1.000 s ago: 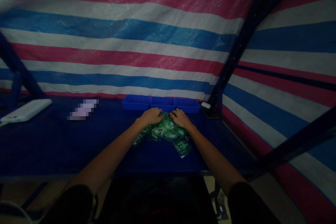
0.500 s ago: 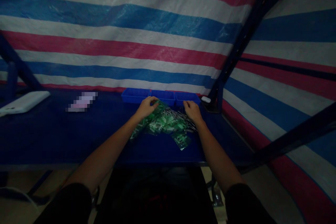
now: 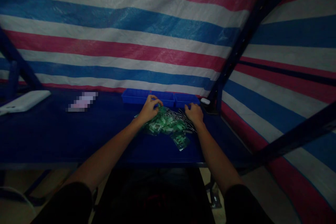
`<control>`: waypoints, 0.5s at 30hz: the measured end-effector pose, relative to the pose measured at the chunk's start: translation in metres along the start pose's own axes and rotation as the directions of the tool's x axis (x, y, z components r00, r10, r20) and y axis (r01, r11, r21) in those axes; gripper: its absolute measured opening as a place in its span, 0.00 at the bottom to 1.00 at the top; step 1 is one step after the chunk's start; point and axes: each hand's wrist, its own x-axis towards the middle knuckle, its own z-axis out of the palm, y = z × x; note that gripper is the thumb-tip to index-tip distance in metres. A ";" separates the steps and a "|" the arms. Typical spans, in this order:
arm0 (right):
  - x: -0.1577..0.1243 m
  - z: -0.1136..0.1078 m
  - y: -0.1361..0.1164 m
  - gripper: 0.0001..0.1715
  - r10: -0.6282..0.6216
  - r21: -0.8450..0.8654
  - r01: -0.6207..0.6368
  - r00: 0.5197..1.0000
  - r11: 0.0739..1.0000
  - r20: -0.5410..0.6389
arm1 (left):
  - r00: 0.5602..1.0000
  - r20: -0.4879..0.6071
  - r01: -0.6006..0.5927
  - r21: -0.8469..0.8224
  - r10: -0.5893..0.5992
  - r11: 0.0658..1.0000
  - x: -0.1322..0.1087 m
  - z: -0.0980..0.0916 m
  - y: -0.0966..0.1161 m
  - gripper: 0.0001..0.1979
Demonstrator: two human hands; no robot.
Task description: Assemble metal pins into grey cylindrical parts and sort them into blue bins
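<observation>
A heap of small clear plastic bags with green and pale pieces inside (image 3: 165,121) lies on the blue table in front of me. Loose thin metal rods or screws (image 3: 187,120) spread along its right side. My left hand (image 3: 149,110) rests at the heap's left back edge, fingers bent and thumb apart, touching the bags. Over the right end of the metal pieces is my right hand (image 3: 194,112), its fingers loosely spread and curved. Nothing shows in it, though its underside is hidden. One bag (image 3: 180,141) sticks out toward the table's front.
Behind the heap stand blue trays (image 3: 136,97) in a row. A small white case (image 3: 205,101) sits at their right, by a dark flat object. On the left lie a blurred-out item (image 3: 82,102) and a white device (image 3: 26,101). Striped sheeting and blue posts (image 3: 228,63) enclose the table (image 3: 52,136).
My left hand has moved slightly right, and the bags at the heap's left have shifted inward with it. My right hand has turned a little and spread over the metal pieces.
</observation>
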 end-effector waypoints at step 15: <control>-0.027 0.006 -0.060 0.23 -0.240 0.877 -0.038 0.955 0.480 0.173 | 0.990 0.060 0.139 -0.245 -0.128 0.960 0.001 -0.001 0.009 0.13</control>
